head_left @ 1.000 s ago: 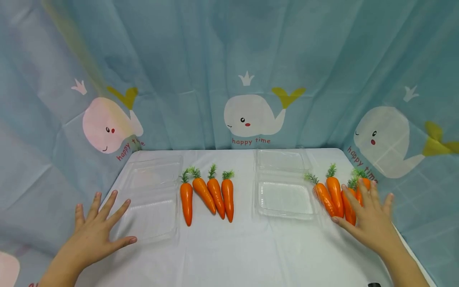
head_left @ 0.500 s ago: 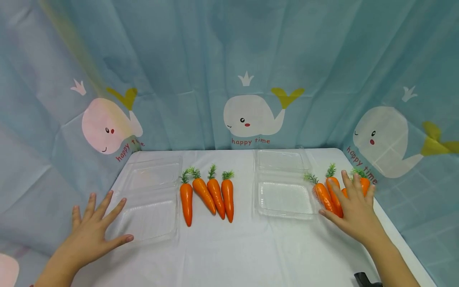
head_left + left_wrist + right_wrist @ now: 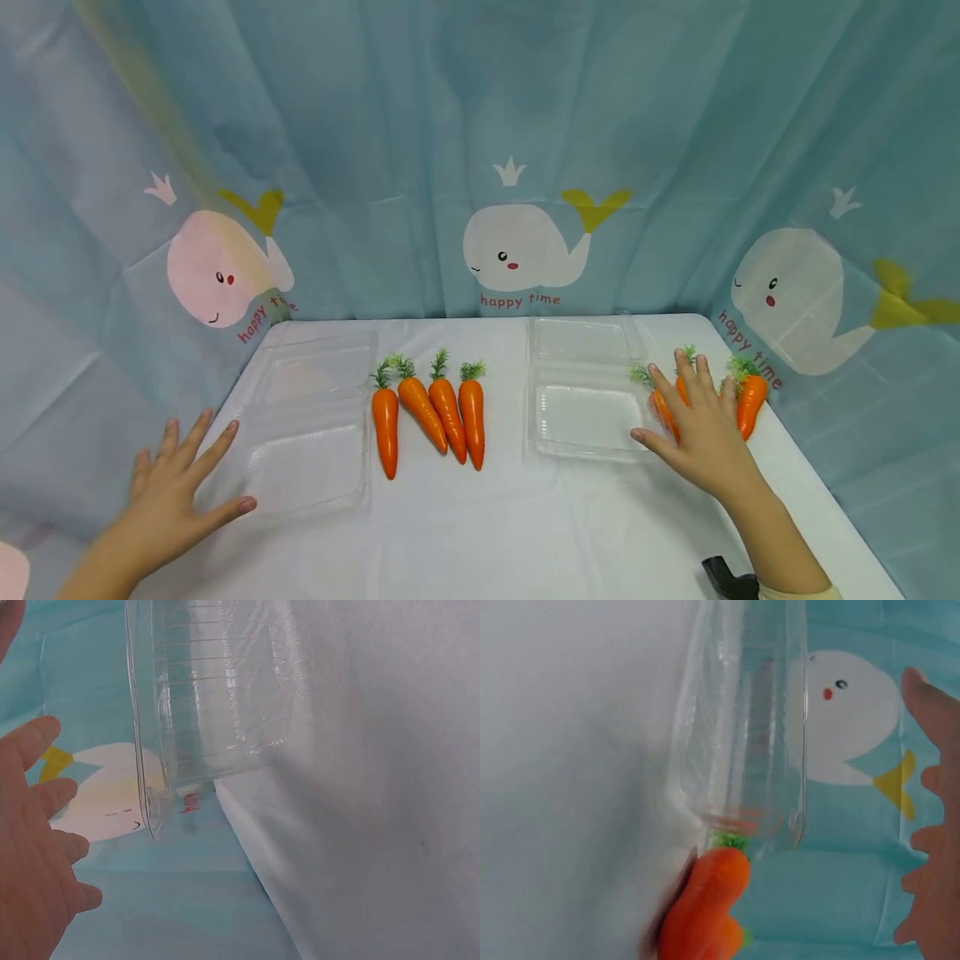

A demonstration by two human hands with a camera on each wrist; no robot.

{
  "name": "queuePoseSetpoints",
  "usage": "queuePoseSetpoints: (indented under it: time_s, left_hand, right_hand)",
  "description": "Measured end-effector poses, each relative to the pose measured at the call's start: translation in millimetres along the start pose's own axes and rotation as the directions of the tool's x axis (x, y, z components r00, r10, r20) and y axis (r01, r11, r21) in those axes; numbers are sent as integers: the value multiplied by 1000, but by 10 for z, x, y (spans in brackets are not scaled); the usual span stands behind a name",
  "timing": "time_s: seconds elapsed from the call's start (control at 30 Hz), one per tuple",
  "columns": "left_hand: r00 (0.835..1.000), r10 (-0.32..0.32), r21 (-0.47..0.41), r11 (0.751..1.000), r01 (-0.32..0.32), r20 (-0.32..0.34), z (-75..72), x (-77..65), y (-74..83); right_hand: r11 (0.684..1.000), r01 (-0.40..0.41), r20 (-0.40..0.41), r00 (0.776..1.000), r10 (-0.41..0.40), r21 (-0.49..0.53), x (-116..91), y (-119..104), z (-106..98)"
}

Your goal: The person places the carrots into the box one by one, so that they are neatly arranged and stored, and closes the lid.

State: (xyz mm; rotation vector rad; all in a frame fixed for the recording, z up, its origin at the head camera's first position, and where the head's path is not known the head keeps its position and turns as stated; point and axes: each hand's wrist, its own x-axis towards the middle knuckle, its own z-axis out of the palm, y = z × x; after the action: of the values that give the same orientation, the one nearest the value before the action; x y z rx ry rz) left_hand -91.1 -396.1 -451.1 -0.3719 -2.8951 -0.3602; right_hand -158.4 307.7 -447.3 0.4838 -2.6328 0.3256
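My left hand (image 3: 176, 496) is spread with straight fingers beside the left clear plastic box (image 3: 307, 462), whose lid lies folded back. My right hand (image 3: 705, 437) is also spread, holding nothing, over the right-hand carrots (image 3: 752, 404) and close to the right clear plastic box (image 3: 592, 417). That hand hides most of those carrots; whether it touches them I cannot tell. In the left wrist view, fingers (image 3: 56, 796) stand apart from the box (image 3: 217, 697). In the right wrist view, carrots (image 3: 697, 907) lie near the box's end (image 3: 739, 750).
Several leafy-topped carrots (image 3: 471, 421) lie side by side between the two boxes. A white cloth (image 3: 480, 533) covers the table. Blue curtains (image 3: 420, 150) with whale prints rise behind and at both sides. Something black (image 3: 727, 577) shows by the right wrist.
My right hand has moved left over the carrots, uncovering the rightmost one. My left hand has drifted left and slightly down. Boxes and carrots stay put; the head view shifts slightly.
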Motion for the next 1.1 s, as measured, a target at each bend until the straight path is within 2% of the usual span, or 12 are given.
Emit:
queuePoseSetpoints:
  time_s: [0.23, 0.43, 0.7, 0.93, 1.1]
  left_hand:
    - [1000, -7, -145, 989, 5, -11, -10, -17, -29]
    - [999, -8, -224, 975, 0, -34, 14, -71, -97]
    - [995, -34, -339, 941, 2, -89, 21, -146, -137]
    - [992, -88, -379, 924, 46, -94, 67, -175, -212]
    - [989, -135, -431, 897, 96, -61, 91, -215, -230]
  right_hand:
    - [999, -18, -21, 1000, 19, 42, 109, -163, 18]
    - [996, -26, -38, 999, 29, 88, 216, -284, 102]
    - [984, -44, -46, 998, 53, 173, 336, -484, 165]
    - [967, -59, 3, 998, 60, 246, 491, -711, 182]
    - [952, -80, 28, 997, 75, 296, 576, -881, 220]
